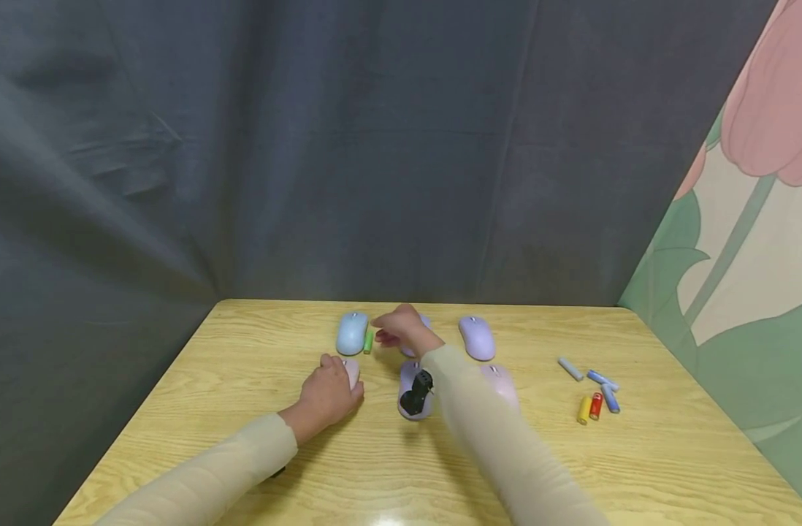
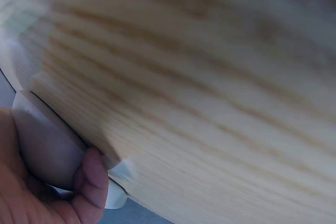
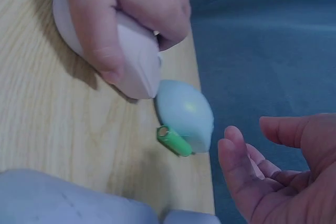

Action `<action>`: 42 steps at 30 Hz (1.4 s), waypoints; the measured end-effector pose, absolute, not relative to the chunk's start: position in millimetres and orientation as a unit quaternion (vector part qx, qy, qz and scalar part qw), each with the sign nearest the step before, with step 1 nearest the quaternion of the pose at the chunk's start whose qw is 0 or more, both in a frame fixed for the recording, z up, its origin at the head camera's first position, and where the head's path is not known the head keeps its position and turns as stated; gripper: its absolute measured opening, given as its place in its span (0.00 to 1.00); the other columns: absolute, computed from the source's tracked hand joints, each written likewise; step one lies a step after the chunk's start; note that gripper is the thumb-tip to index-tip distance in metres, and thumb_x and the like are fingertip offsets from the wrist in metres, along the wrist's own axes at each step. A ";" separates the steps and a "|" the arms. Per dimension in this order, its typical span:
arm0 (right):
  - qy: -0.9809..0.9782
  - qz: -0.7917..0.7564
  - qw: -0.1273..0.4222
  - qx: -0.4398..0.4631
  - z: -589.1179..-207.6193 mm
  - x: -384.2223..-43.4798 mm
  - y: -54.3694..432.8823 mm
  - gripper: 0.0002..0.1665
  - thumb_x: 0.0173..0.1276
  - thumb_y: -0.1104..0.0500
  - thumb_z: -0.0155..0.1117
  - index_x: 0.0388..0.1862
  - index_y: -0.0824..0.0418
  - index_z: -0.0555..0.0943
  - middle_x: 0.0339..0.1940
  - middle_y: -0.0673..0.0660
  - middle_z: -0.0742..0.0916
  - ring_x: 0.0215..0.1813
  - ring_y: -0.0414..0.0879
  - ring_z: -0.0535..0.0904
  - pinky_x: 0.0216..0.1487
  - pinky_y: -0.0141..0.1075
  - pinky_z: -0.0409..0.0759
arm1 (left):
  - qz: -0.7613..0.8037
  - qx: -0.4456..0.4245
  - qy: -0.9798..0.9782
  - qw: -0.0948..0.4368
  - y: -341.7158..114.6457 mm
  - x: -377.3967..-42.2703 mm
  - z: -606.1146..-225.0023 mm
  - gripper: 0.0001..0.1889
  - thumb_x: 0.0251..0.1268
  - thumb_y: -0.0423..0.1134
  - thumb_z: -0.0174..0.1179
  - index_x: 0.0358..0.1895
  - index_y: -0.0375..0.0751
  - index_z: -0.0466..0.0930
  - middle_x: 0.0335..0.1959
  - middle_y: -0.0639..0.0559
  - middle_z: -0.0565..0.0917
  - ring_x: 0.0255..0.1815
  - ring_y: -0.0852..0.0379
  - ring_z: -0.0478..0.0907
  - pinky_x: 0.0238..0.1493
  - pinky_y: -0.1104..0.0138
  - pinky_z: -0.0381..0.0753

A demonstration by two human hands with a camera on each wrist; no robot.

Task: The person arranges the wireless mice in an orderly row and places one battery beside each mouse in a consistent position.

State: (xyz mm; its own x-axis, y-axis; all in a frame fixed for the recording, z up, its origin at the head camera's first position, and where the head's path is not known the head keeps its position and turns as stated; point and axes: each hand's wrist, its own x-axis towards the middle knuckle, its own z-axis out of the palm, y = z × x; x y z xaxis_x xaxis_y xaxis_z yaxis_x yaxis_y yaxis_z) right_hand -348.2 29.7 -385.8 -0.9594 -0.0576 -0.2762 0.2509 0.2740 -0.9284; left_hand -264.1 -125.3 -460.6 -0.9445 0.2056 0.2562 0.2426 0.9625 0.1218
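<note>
A pale pink computer mouse (image 1: 351,371) is gripped by my left hand (image 1: 326,391), thumb and fingers on its opposite sides; the right wrist view shows this mouse (image 3: 137,59) low over or on the table. Beyond it sits a light blue mouse (image 1: 352,334), with a green battery (image 3: 175,141) lying along its side. My right hand (image 1: 404,329) hovers just right of that battery, fingers loosely bent and thumb apart, with nothing between them. Partly behind the right hand is a purple mouse (image 1: 410,349).
Another purple mouse (image 1: 477,338) stands at the back right. A lilac mouse (image 1: 407,380) and a pink mouse (image 1: 502,383) lie partly hidden by my right wrist camera and sleeve. Farther right are a grey battery (image 1: 570,369), two blue batteries (image 1: 610,399), a red battery (image 1: 596,406) and a yellow battery (image 1: 583,410).
</note>
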 end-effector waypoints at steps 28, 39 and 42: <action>0.794 -0.587 0.159 -0.015 -333.0 -314.5 117.6 0.22 0.69 0.61 0.63 0.54 0.78 0.74 0.38 0.64 0.86 0.37 0.47 0.85 0.47 0.43 0.81 | -0.079 -0.122 -0.981 0.127 -125.2 -264.6 -463.0 0.27 0.62 0.52 0.58 0.32 0.22 0.69 0.24 0.45 0.61 0.13 0.56 0.68 0.11 0.67 0.72; 0.785 -0.599 0.155 -0.026 -333.0 -307.4 158.6 0.22 0.70 0.59 0.62 0.54 0.77 0.75 0.40 0.64 0.86 0.37 0.46 0.84 0.43 0.39 0.82 | -0.064 -0.121 -0.983 0.119 -123.9 -262.9 -460.1 0.28 0.63 0.52 0.57 0.33 0.22 0.70 0.24 0.45 0.62 0.14 0.56 0.69 0.12 0.66 0.73; 0.787 -0.597 0.154 -0.032 -333.2 -302.0 172.3 0.23 0.71 0.59 0.61 0.54 0.77 0.74 0.39 0.62 0.86 0.37 0.46 0.84 0.44 0.40 0.82 | -0.067 -0.121 -0.984 0.115 -122.1 -261.5 -457.7 0.28 0.63 0.52 0.58 0.33 0.21 0.70 0.24 0.44 0.62 0.14 0.55 0.69 0.12 0.66 0.74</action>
State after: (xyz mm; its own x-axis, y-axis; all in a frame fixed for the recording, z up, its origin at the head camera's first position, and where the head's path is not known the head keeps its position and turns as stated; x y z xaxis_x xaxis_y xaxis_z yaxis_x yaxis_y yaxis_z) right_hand -302.0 172.3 -333.2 -0.9502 -0.2347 -0.2048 0.1339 0.2857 -0.9489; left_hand -261.5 -122.1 -457.7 -0.9445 0.2225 0.2416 0.2530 0.9619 0.1033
